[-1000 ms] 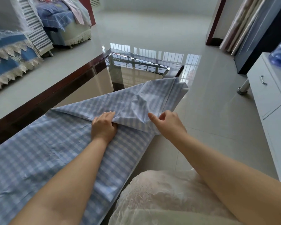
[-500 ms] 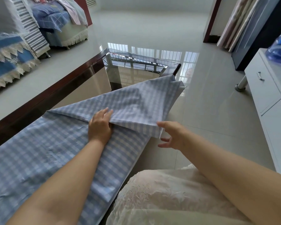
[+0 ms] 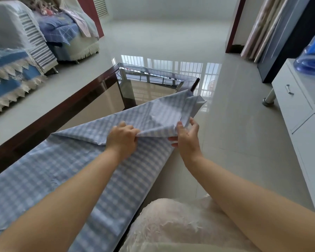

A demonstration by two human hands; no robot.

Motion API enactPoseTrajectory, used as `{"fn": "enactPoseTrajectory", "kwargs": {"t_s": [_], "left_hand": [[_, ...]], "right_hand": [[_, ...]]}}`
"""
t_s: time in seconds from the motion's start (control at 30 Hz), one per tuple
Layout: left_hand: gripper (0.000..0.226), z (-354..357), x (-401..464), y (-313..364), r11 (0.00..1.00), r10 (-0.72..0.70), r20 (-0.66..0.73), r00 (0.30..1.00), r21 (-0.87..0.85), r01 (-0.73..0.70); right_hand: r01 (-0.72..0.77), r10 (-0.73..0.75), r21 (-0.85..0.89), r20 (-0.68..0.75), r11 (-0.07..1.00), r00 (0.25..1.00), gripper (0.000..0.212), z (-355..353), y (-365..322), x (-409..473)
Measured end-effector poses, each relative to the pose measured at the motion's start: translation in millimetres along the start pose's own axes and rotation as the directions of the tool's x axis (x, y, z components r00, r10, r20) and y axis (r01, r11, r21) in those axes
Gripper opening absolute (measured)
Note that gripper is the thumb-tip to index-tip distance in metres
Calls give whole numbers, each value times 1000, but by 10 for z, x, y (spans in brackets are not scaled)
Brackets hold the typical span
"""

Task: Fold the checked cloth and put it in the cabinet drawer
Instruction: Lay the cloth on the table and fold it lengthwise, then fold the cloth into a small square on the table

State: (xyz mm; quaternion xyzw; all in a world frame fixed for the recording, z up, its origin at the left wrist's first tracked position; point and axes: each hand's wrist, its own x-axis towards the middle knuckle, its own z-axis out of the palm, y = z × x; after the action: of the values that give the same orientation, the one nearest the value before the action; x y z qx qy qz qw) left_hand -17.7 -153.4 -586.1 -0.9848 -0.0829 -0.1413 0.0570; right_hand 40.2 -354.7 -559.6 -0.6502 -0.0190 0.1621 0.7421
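Note:
The blue-and-white checked cloth (image 3: 49, 170) lies spread along a glass-topped table (image 3: 91, 104) with a dark wood frame. Its far end is folded back toward me as a triangular flap. My left hand (image 3: 122, 138) grips the near edge of that flap with curled fingers. My right hand (image 3: 186, 137) holds the flap's right edge at the table's side, thumb on top and fingers underneath. The white cabinet (image 3: 298, 124) with closed drawers stands at the right.
A blue water bottle (image 3: 313, 57) sits on the cabinet top. Covered sofas (image 3: 16, 57) line the left side. Glossy tiled floor (image 3: 235, 124) lies between table and cabinet. A pale lacy skirt (image 3: 180, 224) fills the bottom centre.
My right hand left the flap's edge, dropped to the table's side, then came back up and took hold of the flap's right edge. My left hand closed tighter on the fold.

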Motion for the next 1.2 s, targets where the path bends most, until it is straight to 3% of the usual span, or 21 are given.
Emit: {"fn": "enactPoseTrajectory", "kwargs": {"t_s": [0.03,0.1,0.13,0.2,0.27,0.33,0.4,0.43,0.5,0.53,0.63,0.7,0.77,0.83,0.87,0.93,1.07,1.13,1.2], "left_hand": [[21,-143,123,11,994,-105,131,986,41,101],[25,-339,421,-10,948,-309,386,869,201,248],[24,-395,581,-32,926,-375,486,789,230,299],[24,-487,845,-113,860,-459,536,709,68,505],[25,-564,1090,-292,698,-578,357,734,-250,671],[39,-672,1305,-471,570,-659,71,749,-602,558],[79,-709,1420,-489,440,-633,15,774,-815,376],[89,-647,1432,-452,462,-573,12,820,-821,335],[84,-324,1398,-342,696,-405,75,911,-621,360],[77,-123,1340,-299,789,-350,172,921,-476,389],[67,386,1143,-154,854,-313,466,828,-244,460],[63,612,998,-49,885,-279,564,777,-164,436],[60,708,900,14,904,-283,541,792,-126,409],[58,739,861,20,907,-297,470,831,-133,399],[58,745,855,19,908,-296,448,844,-143,395],[57,739,844,17,908,-290,420,860,-162,386],[54,741,809,20,894,-303,310,901,-236,382],[50,688,773,55,902,-288,247,925,-254,349],[54,590,665,170,921,-256,276,926,-221,320]], "right_hand": [[100,-100,-29,14,995,995,35,25,-27,-54],[170,-163,-128,65,977,985,20,96,53,-78],[163,-138,-221,123,962,983,12,140,132,-57],[139,29,-520,303,843,953,10,215,264,20],[183,169,-704,399,686,901,30,244,300,143],[213,198,-707,451,674,870,47,267,248,343],[283,117,-667,488,689,865,58,279,160,598],[332,67,-664,500,670,863,61,291,127,722],[394,14,-701,499,595,866,62,346,119,965],[407,20,-739,493,536,870,61,373,142,1080],[357,101,-868,413,345,905,58,402,271,1385],[166,116,-923,218,347,969,63,343,326,1541],[-134,118,-824,-82,550,990,85,240,409,1674],[-430,347,-349,-277,833,896,111,149,523,1787],[-527,506,-58,-210,848,837,116,111,582,1814],[-628,639,251,45,736,768,99,44,627,1773],[-624,611,329,156,709,776,50,-156,589,1714],[-604,584,383,180,699,791,38,-242,492,1675],[-563,561,390,130,729,817,29,-276,371,1658]]}}
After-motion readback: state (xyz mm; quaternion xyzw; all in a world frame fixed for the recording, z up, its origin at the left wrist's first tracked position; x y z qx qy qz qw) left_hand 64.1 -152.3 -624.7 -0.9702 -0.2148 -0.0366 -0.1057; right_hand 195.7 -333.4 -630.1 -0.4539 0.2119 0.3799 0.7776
